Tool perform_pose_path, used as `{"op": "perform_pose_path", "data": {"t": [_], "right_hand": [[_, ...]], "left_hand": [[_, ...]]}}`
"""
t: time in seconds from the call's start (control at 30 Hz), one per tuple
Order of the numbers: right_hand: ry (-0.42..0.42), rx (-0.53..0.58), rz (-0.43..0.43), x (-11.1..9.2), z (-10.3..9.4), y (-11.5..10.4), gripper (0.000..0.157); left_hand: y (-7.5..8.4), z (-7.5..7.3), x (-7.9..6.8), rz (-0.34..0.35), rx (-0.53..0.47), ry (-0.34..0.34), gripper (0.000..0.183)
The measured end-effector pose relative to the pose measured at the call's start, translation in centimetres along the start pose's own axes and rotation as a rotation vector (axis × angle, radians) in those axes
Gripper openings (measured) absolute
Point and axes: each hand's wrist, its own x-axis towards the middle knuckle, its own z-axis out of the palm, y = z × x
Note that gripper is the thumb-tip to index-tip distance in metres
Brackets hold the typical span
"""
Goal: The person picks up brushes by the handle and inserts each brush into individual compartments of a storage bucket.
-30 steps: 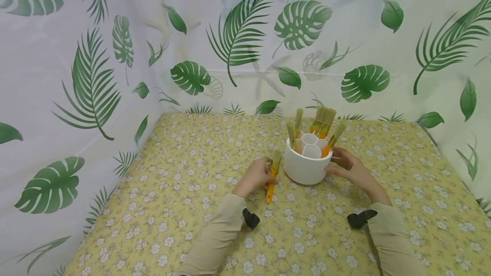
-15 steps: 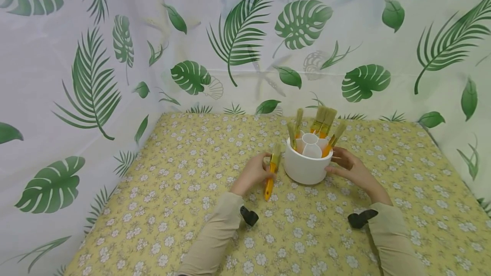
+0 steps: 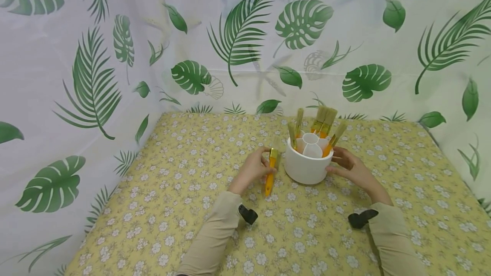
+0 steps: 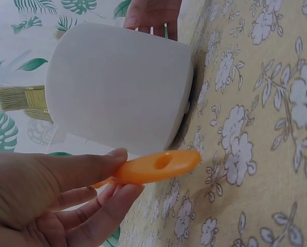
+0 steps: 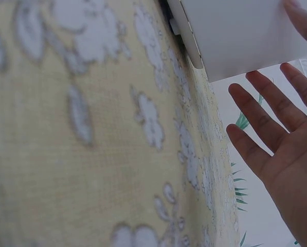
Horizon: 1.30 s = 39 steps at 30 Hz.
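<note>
In the head view my left hand (image 3: 250, 168) pinches a paintbrush (image 3: 269, 182) by its orange handle, bristles up, just left of a round white divided holder (image 3: 307, 171). The left wrist view shows thumb and fingertips on the brush handle (image 4: 181, 163), whose holed end hangs above the cloth. Several paintbrushes (image 3: 338, 133) stand in the holder's outer compartments, bristles up. At the holder's right side is my right hand (image 3: 354, 173). Its fingers are spread and nearly straight in the right wrist view, the thumb against the holder's white wall (image 5: 246, 36).
A yellow cloth with white flowers (image 3: 172, 208) covers the table. White curtains with green leaves (image 3: 238, 33) hang behind and at the left. A black wrist camera (image 3: 248, 214) sits on the left sleeve, another black device (image 3: 362, 219) on the right one.
The left hand has lifted the paintbrush slightly up and away from me, beside the holder. The right hand and the holder have stayed in place.
</note>
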Motion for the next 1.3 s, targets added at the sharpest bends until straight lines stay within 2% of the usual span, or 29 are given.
{"op": "perform_pose_path", "data": {"t": [0.3,1.3], "right_hand": [[0.001,0.008,-0.003,-0.1,0.0,-0.1,0.075],[0.007,0.0,-0.003,-0.1,0.0,-0.4,0.074]], "left_hand": [[0.3,0.0,0.2,-0.007,-0.008,0.025,0.064],[1.5,-0.9,-0.1,0.095,-0.093,0.113,0.058]]}}
